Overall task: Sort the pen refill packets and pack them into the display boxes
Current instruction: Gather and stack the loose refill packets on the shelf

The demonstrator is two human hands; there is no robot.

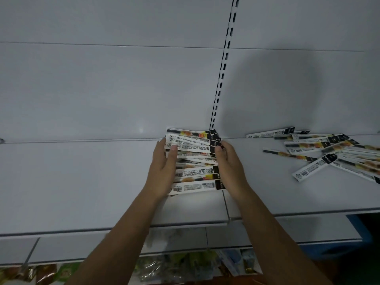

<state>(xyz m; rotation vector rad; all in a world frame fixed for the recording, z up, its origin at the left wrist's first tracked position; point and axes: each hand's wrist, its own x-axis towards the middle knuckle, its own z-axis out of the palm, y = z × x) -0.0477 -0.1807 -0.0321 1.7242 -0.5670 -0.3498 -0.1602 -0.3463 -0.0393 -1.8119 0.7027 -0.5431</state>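
Note:
A bundle of several long white pen refill packets point(195, 161) with black ends and barcodes lies across the white shelf point(82, 182), fanned a little. My left hand point(164, 167) presses the bundle's left ends, thumb on top. My right hand point(228, 165) presses the right, black ends, thumb on top. Both hands squeeze the packets between them. A loose heap of several more packets point(329, 153) lies scattered on the shelf to the right, apart from my hands. No display box is in view.
A white back panel with a slotted black-and-white upright point(223, 64) rises behind the shelf. Below the shelf's front edge hang bagged goods point(164, 266). A blue object point(339, 247) sits at the lower right.

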